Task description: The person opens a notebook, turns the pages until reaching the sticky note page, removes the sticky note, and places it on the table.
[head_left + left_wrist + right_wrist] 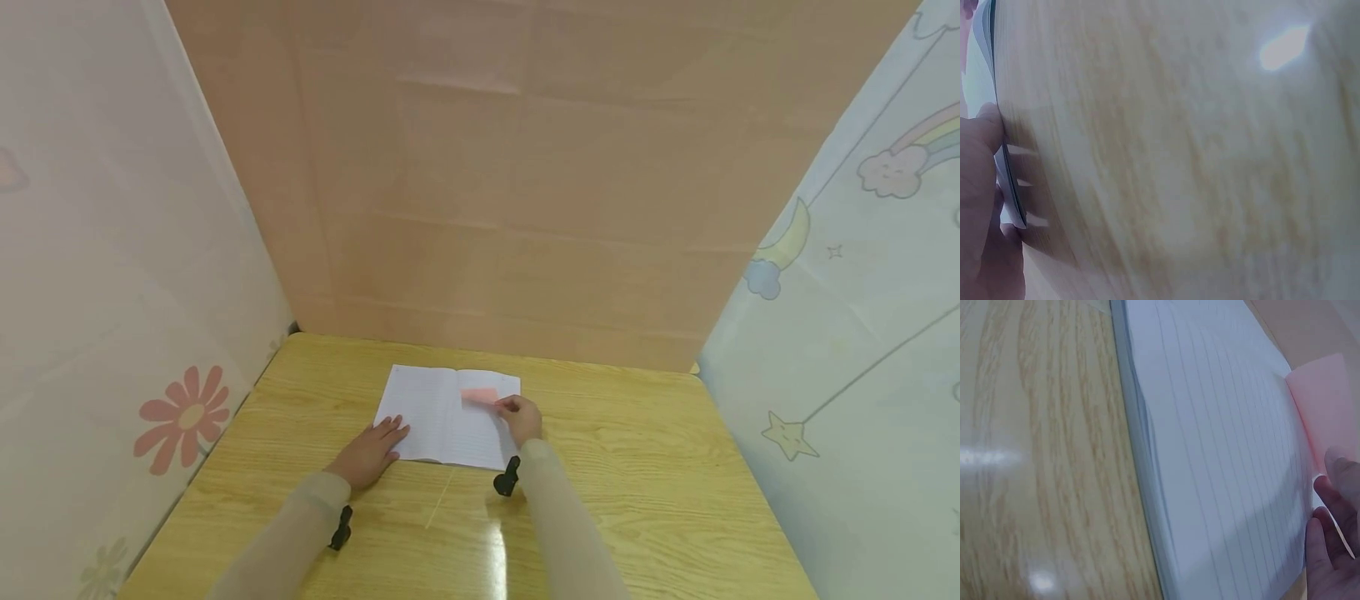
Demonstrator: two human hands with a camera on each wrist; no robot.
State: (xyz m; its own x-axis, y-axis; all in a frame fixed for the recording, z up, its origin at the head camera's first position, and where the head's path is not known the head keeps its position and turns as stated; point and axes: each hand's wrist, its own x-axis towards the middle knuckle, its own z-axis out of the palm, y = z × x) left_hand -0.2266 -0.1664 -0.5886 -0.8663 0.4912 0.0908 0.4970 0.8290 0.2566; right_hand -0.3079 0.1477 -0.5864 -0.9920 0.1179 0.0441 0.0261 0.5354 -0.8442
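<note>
An open notebook [420,412] with lined white pages lies flat on the table. My left hand [369,454] rests on its lower left corner with the fingers spread out straight; the left wrist view shows that hand [985,187] at the notebook's edge. Over the right page, my right hand [522,417] pinches the right end of a pink paper slip [478,395] between thumb and fingers. In the right wrist view the pink slip [1325,403] stands tilted up from the lined page [1222,437], with the thumb against its near end.
The wooden table [637,467] extends around the notebook on all sides. A brown paper-like backdrop [495,208] rises behind it. Patterned sheets hang at the left [90,250] and right. Black wrist mounts sit on both sleeves.
</note>
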